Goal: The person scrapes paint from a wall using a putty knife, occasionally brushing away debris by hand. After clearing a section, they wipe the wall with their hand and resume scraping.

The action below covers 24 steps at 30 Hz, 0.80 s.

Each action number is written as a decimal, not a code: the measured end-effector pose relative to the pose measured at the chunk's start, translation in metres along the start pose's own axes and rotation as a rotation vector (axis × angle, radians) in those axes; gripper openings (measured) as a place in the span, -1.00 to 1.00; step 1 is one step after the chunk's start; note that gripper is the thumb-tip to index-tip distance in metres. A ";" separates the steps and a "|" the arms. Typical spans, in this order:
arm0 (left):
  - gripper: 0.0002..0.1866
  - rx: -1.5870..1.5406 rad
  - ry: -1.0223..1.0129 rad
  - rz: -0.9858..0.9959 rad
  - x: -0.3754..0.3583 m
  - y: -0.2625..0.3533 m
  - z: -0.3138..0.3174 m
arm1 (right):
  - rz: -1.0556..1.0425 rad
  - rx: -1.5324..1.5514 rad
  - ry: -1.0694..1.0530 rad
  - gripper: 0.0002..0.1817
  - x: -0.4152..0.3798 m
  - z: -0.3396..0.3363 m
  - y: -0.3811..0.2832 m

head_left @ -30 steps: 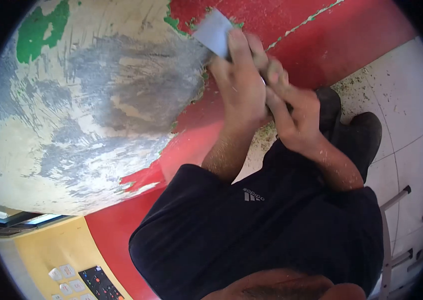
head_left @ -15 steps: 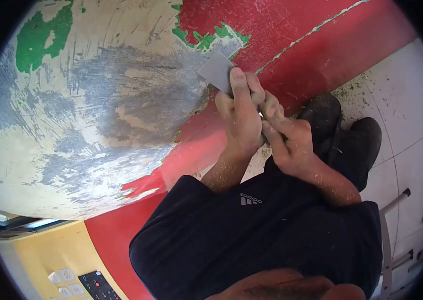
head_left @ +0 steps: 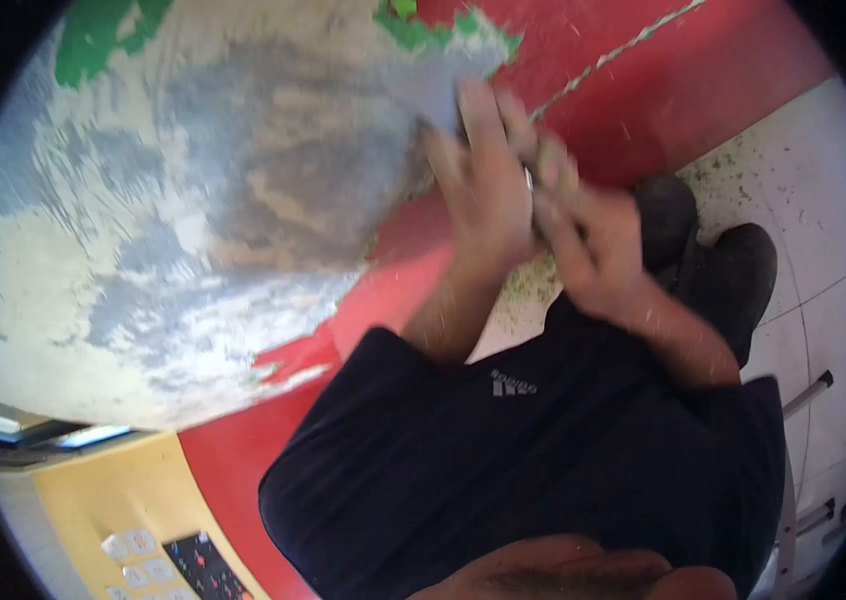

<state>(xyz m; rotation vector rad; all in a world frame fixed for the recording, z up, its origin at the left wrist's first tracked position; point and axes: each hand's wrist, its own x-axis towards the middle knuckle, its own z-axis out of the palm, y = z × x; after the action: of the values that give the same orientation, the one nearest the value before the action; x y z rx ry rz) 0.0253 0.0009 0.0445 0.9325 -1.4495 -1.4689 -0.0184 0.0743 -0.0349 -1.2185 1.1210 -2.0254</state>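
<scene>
A flat grey scraper blade [head_left: 433,92] lies against the wall, close to the ragged edge between bare, scraped surface and red paint. My left hand [head_left: 488,185] is closed around the scraper just behind the blade, thumb and fingers pointing toward it. Lower and to the right, my right hand [head_left: 593,235] is closed on the handle end, with its fingers close to the left hand. The handle is mostly hidden inside both hands. Motion blurs the hands and the blade. The wall shows patchy grey and cream scraped areas [head_left: 283,150], green paint remnants [head_left: 108,40] and red paint [head_left: 633,100].
Paint flakes [head_left: 733,170] are scattered on the pale tiled floor [head_left: 833,200] along the wall's base. My dark shoes [head_left: 733,270] stand close to the wall. A yellow panel [head_left: 103,490] is at lower left. Metal legs [head_left: 808,395] stand at right.
Both hands and the scraper have shifted upward in view, and the wall's patches have slid up and right too. The grip looks the same. The hands are more blurred now.
</scene>
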 end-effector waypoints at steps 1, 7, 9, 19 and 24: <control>-0.53 -0.006 0.023 -0.033 -0.007 -0.020 -0.006 | -0.008 -0.006 0.022 -0.87 -0.003 -0.002 0.004; -0.61 -0.057 0.010 -0.072 -0.005 -0.014 0.007 | 0.105 0.056 0.028 -0.83 -0.005 -0.002 -0.001; -0.60 -0.074 -0.012 -0.141 -0.012 -0.018 0.001 | 0.064 0.018 0.053 -0.85 -0.014 -0.001 -0.001; -0.58 -0.072 -0.106 -0.042 0.000 -0.026 -0.003 | 0.004 -0.055 0.158 -0.77 -0.004 0.002 0.004; -0.58 -0.118 -0.092 -0.055 0.004 -0.013 0.004 | 0.081 0.058 0.135 -0.74 -0.011 0.004 0.012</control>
<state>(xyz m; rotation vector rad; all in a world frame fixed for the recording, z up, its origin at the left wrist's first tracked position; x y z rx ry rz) 0.0189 -0.0018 0.0317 0.8480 -1.3956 -1.6383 -0.0096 0.0743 -0.0494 -1.0041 1.1465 -2.0891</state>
